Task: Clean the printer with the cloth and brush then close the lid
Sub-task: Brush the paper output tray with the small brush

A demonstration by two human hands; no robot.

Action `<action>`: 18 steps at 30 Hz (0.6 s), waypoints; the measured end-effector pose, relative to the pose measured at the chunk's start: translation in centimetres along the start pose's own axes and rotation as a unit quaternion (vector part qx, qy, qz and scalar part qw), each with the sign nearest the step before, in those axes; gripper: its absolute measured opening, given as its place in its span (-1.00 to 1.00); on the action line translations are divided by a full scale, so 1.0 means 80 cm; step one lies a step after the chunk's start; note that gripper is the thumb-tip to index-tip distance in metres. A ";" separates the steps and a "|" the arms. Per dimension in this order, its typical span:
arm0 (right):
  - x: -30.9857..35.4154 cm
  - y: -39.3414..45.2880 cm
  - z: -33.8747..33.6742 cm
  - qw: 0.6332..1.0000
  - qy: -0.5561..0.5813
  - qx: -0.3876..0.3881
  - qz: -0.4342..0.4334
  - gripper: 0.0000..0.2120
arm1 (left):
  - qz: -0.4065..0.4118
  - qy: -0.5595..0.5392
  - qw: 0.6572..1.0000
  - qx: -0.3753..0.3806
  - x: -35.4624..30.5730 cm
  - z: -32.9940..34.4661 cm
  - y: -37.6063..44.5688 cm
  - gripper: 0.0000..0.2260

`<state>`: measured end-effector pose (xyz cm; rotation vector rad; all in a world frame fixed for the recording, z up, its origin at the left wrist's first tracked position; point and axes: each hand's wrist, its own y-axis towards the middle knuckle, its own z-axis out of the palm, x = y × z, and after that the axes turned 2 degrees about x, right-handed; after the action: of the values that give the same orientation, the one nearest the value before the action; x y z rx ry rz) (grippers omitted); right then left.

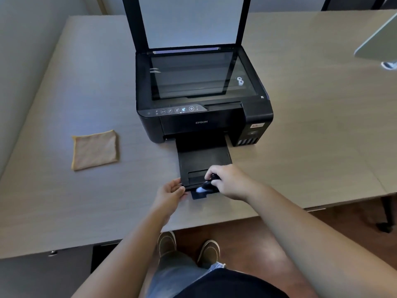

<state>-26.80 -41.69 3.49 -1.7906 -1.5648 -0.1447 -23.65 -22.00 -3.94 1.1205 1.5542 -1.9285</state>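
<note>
brush: right hand grips it, bristles down on output tray front lip
left hand: pinches tray corner, likely steadying it
printer: mid-table, lid up, glass exposed
cloth: flat, well left, parked

Illumination is soft, dim and cool. Reflections streak the black printer's glass scanner bed, beyond the grip. The pale wood-grain counter bows at frame edges from wide-angle distortion. Overall detail is slightly soft; shadows are faint.
</note>
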 end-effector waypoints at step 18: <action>0.016 0.022 -0.015 0.995 -0.095 0.015 -0.002 -0.90 | 0.005 -0.009 1.000 -0.019 0.005 0.002 0.002 -0.67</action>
<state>-24.48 -41.34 4.27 -1.8212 -1.6928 0.0491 -23.83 -22.10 -4.31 1.0889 1.5668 -1.8894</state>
